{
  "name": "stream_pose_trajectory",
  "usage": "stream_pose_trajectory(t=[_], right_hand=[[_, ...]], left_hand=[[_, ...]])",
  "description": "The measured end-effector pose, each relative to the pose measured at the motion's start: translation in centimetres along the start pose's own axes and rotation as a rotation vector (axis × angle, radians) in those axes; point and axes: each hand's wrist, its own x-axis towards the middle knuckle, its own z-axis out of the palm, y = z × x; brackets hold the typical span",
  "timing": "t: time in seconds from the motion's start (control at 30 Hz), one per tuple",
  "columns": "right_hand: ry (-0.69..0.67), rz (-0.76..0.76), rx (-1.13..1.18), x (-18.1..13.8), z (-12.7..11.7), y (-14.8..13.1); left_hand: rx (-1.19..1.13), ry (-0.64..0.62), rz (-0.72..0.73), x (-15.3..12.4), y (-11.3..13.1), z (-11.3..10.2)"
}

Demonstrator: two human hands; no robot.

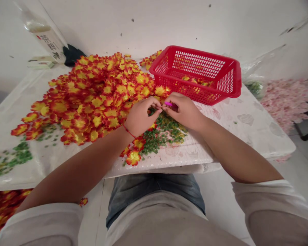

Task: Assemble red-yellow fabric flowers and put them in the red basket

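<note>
My left hand [142, 116] and my right hand [183, 111] meet over the table, fingertips almost touching. A small pink plastic piece [170, 104] is pinched in my right fingers. My left fingers are closed close to its end, and whatever lies between them is hidden. Right behind my left hand rises a large heap of red-and-yellow artificial flower heads [92, 95]. Under both hands lies a pile of small green plastic bits [164, 135]. A red thread [129, 131] circles my left wrist.
A red plastic mesh basket [195, 65] holding a few flower heads stands at the back of the white patterned table [236, 126]. Green bits [12, 159] lie at the left. Pale pink flowers [287, 102] sit beyond the right edge, and more red flowers [5, 215] lie below the left edge.
</note>
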Motion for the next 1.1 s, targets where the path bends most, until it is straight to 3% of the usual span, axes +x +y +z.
stream_pose_trajectory(t=[0.43,0.7,0.87,1.1], right_hand=[[0.051,0.079,0.084,-0.1,-0.3,0.1],[0.341,0.29,0.404,-0.2,-0.6,-0.1],[0.42,0.22,0.575,-0.4,-0.4,-1.0],[0.479,0.176,0.524,-0.6,-0.7,-2.2]], left_hand=[[-0.016,0.057,0.013,0.1,-0.4,0.0],[-0.101,0.055,-0.013,0.1,-0.5,0.1],[-0.206,0.083,-0.067,0.3,-0.4,0.2],[-0.245,0.077,-0.123,0.5,-0.5,0.1]])
